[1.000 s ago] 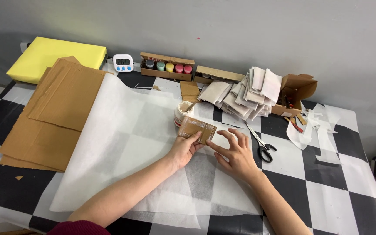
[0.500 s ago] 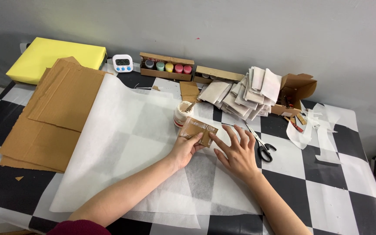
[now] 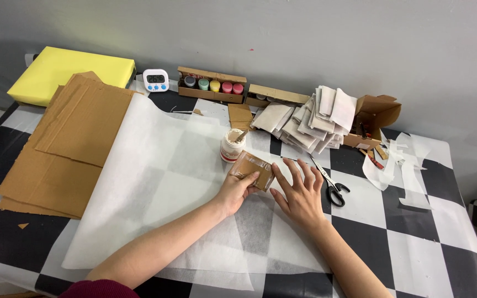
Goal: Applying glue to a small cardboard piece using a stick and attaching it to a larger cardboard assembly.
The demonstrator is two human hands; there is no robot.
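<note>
The left hand [image 3: 237,190] grips a small brown cardboard piece [image 3: 253,170] by its near edge, thumb on top, holding it tilted over the big sheet of white paper [image 3: 155,182] in the middle of the desk [image 3: 415,243]. The right hand [image 3: 300,193] lies flat and open on the paper just right of the piece, fingers spread, holding nothing.

Just beyond the piece stands a small white jar [image 3: 232,145] of pale paste with a stick poking out of it; a nudge from the cardboard or a knuckle could tip it onto the paper, I'd say. The black scissors [image 3: 329,185] lie just right of the flat hand, near enough to catch a finger.

At the far edge a long cardboard tray [image 3: 212,86] holds a row of little paint pots. An open brown box [image 3: 375,116] sits far right; I can't make out its contents.
</note>
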